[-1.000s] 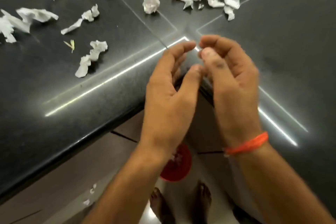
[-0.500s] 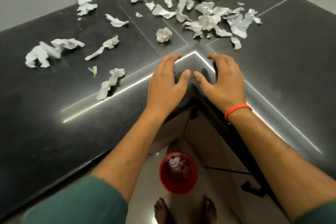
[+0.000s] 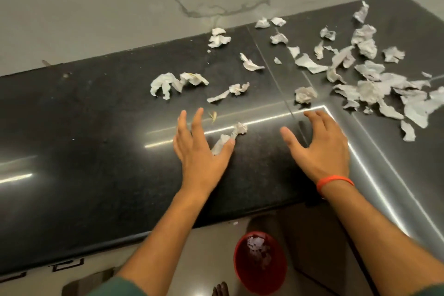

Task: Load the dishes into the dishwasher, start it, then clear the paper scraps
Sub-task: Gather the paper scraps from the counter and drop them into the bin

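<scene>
Both hands moved apart and forward over desk (image 3: 72,127) | left hand (image 3: 200,151) fingers spread, twisted paper scrap (image 3: 228,137) between thumb and forefinger, touching thumb | right hand (image 3: 319,146) fingers spread, crumpled ball (image 3: 305,94) just beyond | no readable writing

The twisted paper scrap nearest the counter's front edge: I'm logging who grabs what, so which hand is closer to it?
Left. The left hand lies spread over the twisted paper scrap, thumb at its lower end. The right hand rests on the counter to the scrap's right, apart from it.

Both arms outstretched — left hand (image 3: 200,149) and right hand (image 3: 322,149) spread, palms down.
</scene>
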`<control>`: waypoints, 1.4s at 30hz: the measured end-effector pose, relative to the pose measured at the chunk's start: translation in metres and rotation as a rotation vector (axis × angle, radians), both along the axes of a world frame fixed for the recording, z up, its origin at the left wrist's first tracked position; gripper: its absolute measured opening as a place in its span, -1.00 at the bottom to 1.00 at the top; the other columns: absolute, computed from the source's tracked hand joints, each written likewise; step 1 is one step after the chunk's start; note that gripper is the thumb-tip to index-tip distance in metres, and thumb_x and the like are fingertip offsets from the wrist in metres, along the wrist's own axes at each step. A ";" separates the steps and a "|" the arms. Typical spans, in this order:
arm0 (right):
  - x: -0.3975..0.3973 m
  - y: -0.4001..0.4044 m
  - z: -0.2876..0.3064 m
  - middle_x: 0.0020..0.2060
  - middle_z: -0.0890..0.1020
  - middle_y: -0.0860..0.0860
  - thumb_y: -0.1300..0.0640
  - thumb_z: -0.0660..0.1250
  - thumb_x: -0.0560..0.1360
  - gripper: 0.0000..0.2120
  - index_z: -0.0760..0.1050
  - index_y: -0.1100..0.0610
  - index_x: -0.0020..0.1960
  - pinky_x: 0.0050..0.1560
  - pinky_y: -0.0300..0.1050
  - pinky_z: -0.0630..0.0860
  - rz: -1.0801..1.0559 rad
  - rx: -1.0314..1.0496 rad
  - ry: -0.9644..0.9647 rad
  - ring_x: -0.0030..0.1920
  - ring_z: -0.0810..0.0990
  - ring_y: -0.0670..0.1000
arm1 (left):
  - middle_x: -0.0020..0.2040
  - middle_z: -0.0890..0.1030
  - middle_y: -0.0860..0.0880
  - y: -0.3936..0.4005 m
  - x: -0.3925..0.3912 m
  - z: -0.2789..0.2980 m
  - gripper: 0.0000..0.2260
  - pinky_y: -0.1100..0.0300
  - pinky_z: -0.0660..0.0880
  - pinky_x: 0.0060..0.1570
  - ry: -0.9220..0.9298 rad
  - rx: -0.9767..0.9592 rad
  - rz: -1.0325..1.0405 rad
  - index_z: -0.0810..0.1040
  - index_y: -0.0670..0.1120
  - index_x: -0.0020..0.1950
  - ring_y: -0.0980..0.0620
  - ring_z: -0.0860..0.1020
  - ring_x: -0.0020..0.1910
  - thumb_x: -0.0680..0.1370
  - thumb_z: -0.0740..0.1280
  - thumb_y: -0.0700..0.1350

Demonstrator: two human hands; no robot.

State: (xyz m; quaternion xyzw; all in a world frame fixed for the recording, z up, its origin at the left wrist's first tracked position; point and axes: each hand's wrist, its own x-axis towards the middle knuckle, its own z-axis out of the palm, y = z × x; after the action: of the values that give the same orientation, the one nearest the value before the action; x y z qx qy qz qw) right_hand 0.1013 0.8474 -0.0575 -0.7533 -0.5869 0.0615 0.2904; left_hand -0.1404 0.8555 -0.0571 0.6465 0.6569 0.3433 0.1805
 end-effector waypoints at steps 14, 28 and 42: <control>0.006 0.050 0.000 0.44 0.39 -0.04 -0.56 0.01 0.40 -0.17 0.32 -0.06 0.47 0.41 0.12 0.29 0.114 -0.079 -0.145 0.45 0.35 0.05 | 0.66 -0.02 0.02 0.070 0.087 0.010 -0.54 0.12 0.13 0.54 -0.393 0.000 -0.426 0.19 0.04 0.62 0.26 -0.04 0.60 0.71 0.15 -0.01; 0.006 0.060 0.002 0.46 0.33 -0.07 -0.60 0.09 0.34 -0.13 0.29 -0.11 0.48 0.45 0.11 0.25 0.088 -0.127 -0.189 0.46 0.30 0.04 | 0.19 0.63 -0.02 0.201 -0.084 0.005 -0.69 0.14 0.38 0.25 -0.245 0.046 0.241 0.66 -0.05 0.08 0.01 0.53 0.24 0.59 0.19 0.06; 0.006 0.065 0.005 0.49 0.27 -0.03 -0.56 0.16 0.34 -0.15 0.15 -0.19 0.51 0.48 0.08 0.24 0.023 -0.061 0.004 0.49 0.27 0.06 | 0.01 0.70 0.05 0.140 0.072 0.007 -0.74 0.04 0.58 0.15 -0.673 -0.074 -0.336 0.67 -0.06 0.06 0.11 0.65 0.07 0.63 0.17 -0.10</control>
State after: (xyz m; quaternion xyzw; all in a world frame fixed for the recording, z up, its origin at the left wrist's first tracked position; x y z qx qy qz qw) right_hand 0.1074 0.9121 -0.0527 -0.7549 -0.5929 0.0840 0.2676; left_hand -0.0684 0.9953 -0.0504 0.5894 0.4578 0.4783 0.4630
